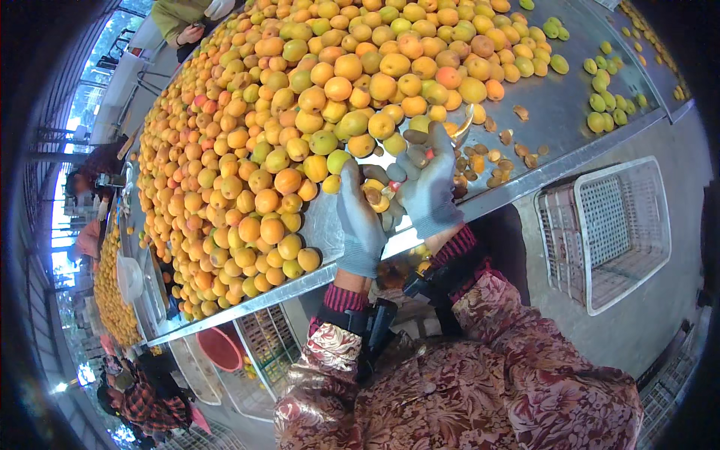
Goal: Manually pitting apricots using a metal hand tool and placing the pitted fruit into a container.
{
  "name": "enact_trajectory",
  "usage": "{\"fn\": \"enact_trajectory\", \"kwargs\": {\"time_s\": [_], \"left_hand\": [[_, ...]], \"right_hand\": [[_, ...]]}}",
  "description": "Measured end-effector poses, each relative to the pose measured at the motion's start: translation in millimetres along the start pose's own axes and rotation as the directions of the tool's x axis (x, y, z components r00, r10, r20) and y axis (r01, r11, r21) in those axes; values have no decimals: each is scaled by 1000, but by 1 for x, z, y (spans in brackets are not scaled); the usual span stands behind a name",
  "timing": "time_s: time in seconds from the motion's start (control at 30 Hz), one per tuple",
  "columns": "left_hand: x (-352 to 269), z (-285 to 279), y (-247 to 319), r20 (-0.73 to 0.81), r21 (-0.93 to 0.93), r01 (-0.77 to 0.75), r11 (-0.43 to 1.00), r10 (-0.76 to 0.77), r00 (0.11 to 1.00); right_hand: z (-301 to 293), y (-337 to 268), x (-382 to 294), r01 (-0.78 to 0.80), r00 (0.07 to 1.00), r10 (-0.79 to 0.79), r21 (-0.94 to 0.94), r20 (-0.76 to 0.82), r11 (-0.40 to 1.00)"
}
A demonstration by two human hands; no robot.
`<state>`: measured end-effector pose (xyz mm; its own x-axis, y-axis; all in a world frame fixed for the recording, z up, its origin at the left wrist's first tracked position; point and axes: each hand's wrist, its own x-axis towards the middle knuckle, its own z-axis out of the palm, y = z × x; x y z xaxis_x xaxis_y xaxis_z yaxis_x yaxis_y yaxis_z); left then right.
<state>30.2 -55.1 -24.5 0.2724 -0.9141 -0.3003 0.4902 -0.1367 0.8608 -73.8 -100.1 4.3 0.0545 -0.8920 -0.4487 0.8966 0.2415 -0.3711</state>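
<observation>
Both my hands wear grey gloves over the metal table's edge. In my left hand [360, 222] is a split apricot [376, 194], its brown stone showing between the orange halves. Close beside it, my right hand [428, 183] is curled around a small tool with a curved, shiny blade [468, 125] that points away from me. The fingers hide most of its handle. Just beyond my hands rises a large heap of apricots [270, 152], orange, yellow and some greenish. Loose apricot stones [481, 149] and bits of flesh lie on the table right of my right hand.
Green apricots [604, 101] sit apart on the table's right side. The metal rim [540, 183] runs in front of me. A white plastic crate [604, 236] stands on the floor at right; a red basin [220, 347] is below the table at left. Other people [149, 396] are at left.
</observation>
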Motion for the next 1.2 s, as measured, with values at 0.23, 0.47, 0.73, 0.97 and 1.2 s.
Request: {"fn": "enact_trajectory", "kwargs": {"time_s": [0.23, 0.47, 0.73, 0.97, 1.2], "left_hand": [[-29, 18, 21, 223, 760, -478, 440, 515, 828], [4, -5, -2, 31, 76, 25, 997, -27, 999], [-7, 12, 21, -107, 270, 33, 962, -4, 994], [-31, 15, 16, 241, 961, -276, 14, 450, 860], [-59, 20, 17, 347, 924, -368, -105, 639, 687]], "right_hand": [[-4, 2, 3, -59, 998, 62, 92, -32, 994], [-2, -3, 12, -56, 995, 73, 210, -75, 976], [-8, -35, -26, -28, 984, 91, -373, 153, 927], [-20, -8, -60, 0, 926, 240, -637, 290, 771], [-40, 6, -51, 393, 919, -146, -821, 367, 414]]}}
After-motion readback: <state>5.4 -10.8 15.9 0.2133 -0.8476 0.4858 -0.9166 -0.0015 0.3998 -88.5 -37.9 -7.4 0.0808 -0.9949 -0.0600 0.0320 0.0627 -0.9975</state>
